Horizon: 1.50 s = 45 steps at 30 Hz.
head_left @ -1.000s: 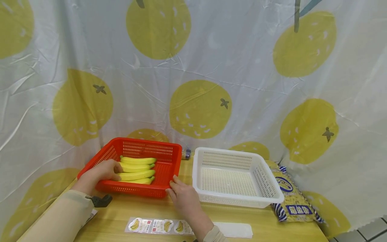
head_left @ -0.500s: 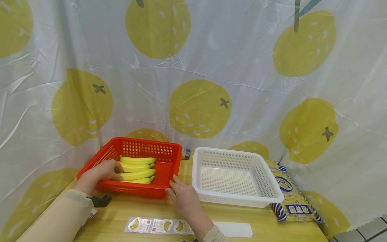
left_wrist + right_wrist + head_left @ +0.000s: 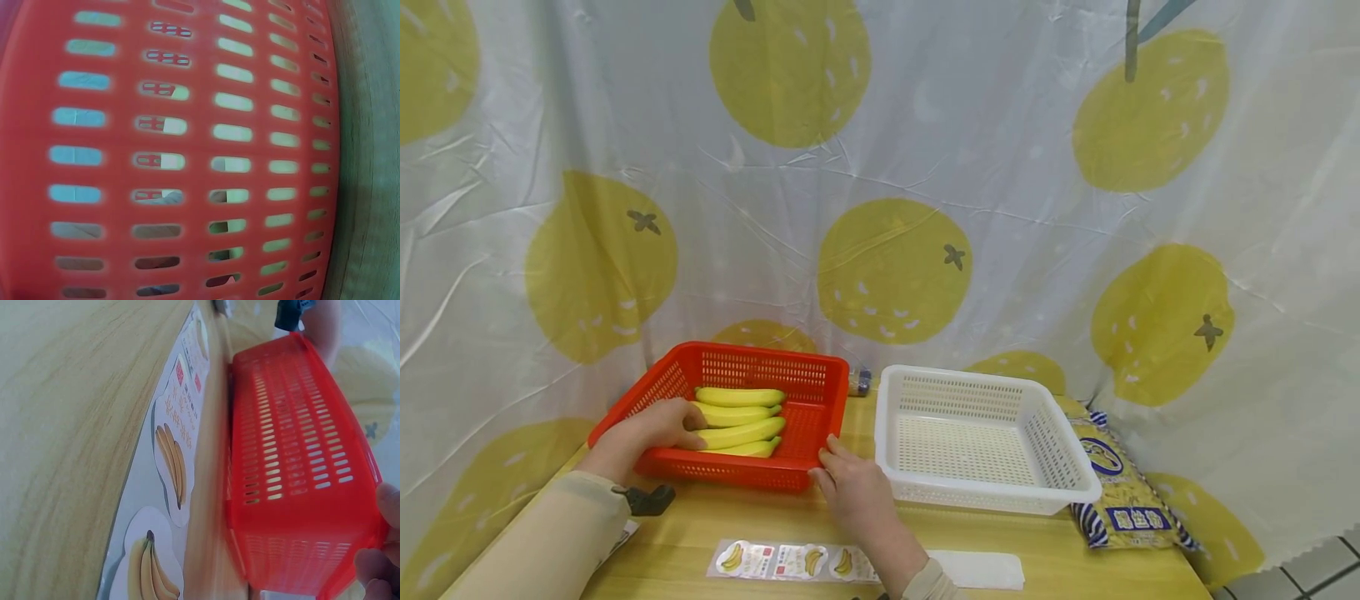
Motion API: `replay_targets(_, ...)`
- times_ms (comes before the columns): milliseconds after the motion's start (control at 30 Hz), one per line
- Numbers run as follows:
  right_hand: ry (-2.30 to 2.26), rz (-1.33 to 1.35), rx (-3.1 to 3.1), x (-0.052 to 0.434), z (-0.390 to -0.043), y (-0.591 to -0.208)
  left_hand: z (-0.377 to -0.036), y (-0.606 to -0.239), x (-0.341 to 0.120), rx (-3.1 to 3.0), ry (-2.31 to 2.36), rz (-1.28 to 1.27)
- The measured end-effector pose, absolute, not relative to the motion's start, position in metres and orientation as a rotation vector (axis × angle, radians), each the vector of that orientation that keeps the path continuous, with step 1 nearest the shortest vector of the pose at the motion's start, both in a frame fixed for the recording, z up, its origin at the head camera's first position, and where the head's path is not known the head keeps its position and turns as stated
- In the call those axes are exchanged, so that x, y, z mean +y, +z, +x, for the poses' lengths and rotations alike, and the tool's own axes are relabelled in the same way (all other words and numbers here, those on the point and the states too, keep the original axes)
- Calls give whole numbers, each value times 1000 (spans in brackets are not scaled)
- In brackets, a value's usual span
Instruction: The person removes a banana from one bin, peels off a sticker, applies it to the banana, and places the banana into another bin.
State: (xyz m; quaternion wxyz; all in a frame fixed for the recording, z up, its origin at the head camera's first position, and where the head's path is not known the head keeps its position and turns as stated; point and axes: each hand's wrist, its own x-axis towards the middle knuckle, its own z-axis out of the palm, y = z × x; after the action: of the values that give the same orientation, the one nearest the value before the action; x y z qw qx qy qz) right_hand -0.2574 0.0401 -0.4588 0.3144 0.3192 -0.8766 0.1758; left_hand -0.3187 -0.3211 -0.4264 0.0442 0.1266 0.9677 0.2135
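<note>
head: hands [image 3: 655,427] unmoved on basket [image 3: 820,388].

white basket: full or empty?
Empty. In the head view the white basket shows only its bare perforated floor; the bananas lie in the red basket.
</note>
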Motion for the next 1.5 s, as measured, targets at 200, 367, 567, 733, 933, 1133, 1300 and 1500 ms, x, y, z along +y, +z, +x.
replay_targets(200, 457, 837, -2334, 40, -257, -459, -318, -429, -321, 2971, 671, 431)
replay_targets(367, 459, 836, -2352, 40, -257, -459, -319, -431, -321, 2988, 697, 444)
replay_targets(567, 467, 833, -2359, 41, -257, -460, -320, -434, -322, 3018, 718, 476)
replay_targets(733, 473, 834, -2360, 41, -257, -460, -320, -435, -321, 3034, 746, 532)
replay_targets(933, 485, 829, -2374, 41, -257, -460, -319, -432, -318, 3037, 786, 508)
replay_targets(1133, 512, 839, -2385, 42, -257, -458, -318, -429, -317, 3033, 811, 478)
replay_targets(1300, 516, 844, -2382, 42, -257, -458, -318, -430, -318, 3028, 829, 441)
replay_targets(1500, 533, 841, -2376, 42, -258, -460, -322, -432, -320, 3059, 834, 412)
